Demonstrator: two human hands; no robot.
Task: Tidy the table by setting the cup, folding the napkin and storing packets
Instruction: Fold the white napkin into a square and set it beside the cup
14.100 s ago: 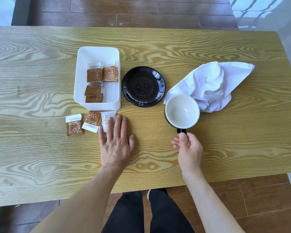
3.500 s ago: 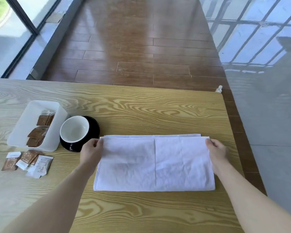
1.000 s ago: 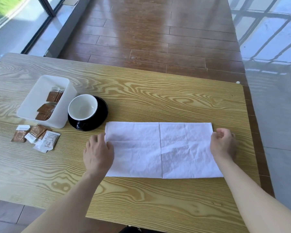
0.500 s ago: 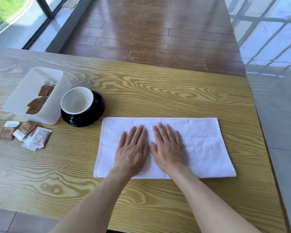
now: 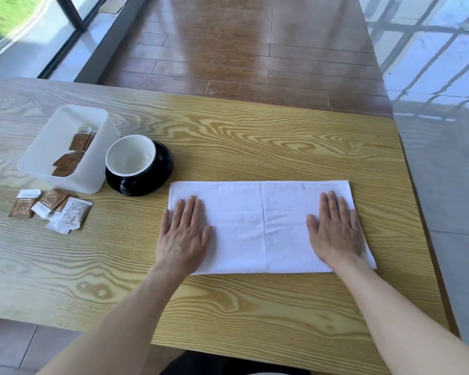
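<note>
A white napkin [image 5: 260, 226] lies flat on the wooden table as a long folded rectangle. My left hand [image 5: 183, 234] presses palm-down on its left end, fingers spread. My right hand [image 5: 335, 231] lies flat on its right end the same way. The cup [image 5: 130, 158], white inside and black outside, stands on the black saucer [image 5: 164, 163] just left of the napkin. A white bin [image 5: 92, 150] beside the saucer holds several brown packets [image 5: 71, 155]. More loose packets [image 5: 52, 208] lie on the table in front of the bin.
The table's right edge [image 5: 417, 201] runs close to the napkin's right end, with grey tiled floor beyond. Wooden floorboards and a glass wall lie past the far edge. Bare tabletop [image 5: 255, 139] stretches behind the napkin.
Half a second ago both hands lay side by side on the napkin's middle. They have slid apart to its two ends. The napkin stays folded in place.
</note>
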